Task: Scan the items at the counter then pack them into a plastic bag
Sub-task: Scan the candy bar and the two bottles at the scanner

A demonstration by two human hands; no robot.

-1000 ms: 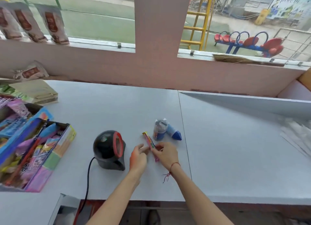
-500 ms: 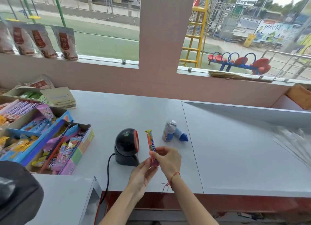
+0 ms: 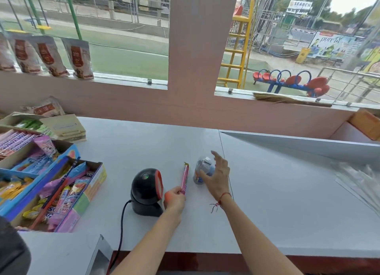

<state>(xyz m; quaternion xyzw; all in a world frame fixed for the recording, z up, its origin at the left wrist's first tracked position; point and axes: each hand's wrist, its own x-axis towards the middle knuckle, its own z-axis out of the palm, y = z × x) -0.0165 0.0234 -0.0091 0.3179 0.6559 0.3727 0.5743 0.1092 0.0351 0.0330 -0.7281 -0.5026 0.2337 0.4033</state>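
A black barcode scanner [image 3: 146, 189] with a red-rimmed window stands on the grey counter [image 3: 287, 202]. My left hand [image 3: 174, 199] holds a long pink candy stick [image 3: 184, 178] upright by its lower end, just right of the scanner's window. My right hand [image 3: 217, 177] is spread open over a small blue and white packet [image 3: 200, 172] lying on the counter; its fingers touch or nearly touch the packet. A stack of clear plastic bags [image 3: 357, 180] lies at the counter's right side.
Open cardboard boxes of colourful sweets [image 3: 51, 188] fill the counter's left part. The scanner's black cable [image 3: 121, 229] runs down over the front edge. Snack pouches [image 3: 78, 58] hang at the left window. A broom [image 3: 287, 100] lies on the right sill.
My right hand has let go of the candy stick and moved right to the blue and white packet. My left hand now holds the stick alone beside the scanner.
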